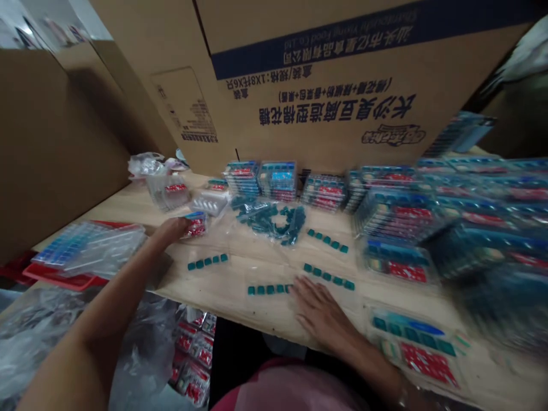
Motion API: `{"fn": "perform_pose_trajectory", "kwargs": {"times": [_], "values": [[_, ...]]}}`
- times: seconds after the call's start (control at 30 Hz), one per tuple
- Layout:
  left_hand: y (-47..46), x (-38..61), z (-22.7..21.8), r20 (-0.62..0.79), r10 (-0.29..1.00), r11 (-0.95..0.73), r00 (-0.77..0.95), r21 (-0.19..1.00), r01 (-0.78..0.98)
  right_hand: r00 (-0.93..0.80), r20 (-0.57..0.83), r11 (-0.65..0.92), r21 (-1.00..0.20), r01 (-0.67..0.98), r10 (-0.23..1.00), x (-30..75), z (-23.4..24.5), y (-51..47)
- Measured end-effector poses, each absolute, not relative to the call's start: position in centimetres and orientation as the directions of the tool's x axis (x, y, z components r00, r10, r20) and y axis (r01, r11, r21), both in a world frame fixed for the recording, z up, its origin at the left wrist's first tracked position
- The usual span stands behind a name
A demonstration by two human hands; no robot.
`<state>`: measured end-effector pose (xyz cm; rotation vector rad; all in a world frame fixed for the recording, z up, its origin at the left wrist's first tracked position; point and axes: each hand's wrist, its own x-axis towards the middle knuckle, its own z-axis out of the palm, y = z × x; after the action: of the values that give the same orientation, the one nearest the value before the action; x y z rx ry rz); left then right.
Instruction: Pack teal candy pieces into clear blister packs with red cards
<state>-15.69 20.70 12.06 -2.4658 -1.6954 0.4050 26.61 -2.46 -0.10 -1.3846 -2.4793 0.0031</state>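
My left hand point(173, 229) reaches far forward and is closed on a small clear packet with a red and blue label point(196, 224). My right hand point(319, 311) lies flat on the wooden table point(240, 297), fingers spread, its tips touching a short row of teal tiles point(269, 289). Three more rows of teal tiles lie nearby: one to the left point(208, 261), one just beyond the right hand point(329, 276), one farther back point(327, 240). A loose heap of teal pieces in clear plastic point(274, 220) sits behind them.
Stacks of filled clear packs point(325, 191) line the back and fill the blurred right side. A large printed cardboard box point(325, 85) stands behind. Clear trays on a red tray point(85, 245) lie left. A filled pack point(411, 342) sits near my right forearm. Bagged packs point(192, 354) lie below the table edge.
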Motion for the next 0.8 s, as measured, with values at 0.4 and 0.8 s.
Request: {"fn": "perform_pose_trajectory", "kwargs": {"times": [0.4,0.8], "values": [[6.8,-5.0,13.1,-0.063,0.833,-0.547,0.549,-0.236,0.803,-0.583,0.268,0.641,-0.261,0.722,0.767,26.1,1.9,-6.1],[-0.4,2.6,5.6,0.053,0.784,-0.621,0.619,0.049,0.782,-0.510,0.514,0.665,-0.169,0.728,0.689,30.7,0.1,-11.0]]}}
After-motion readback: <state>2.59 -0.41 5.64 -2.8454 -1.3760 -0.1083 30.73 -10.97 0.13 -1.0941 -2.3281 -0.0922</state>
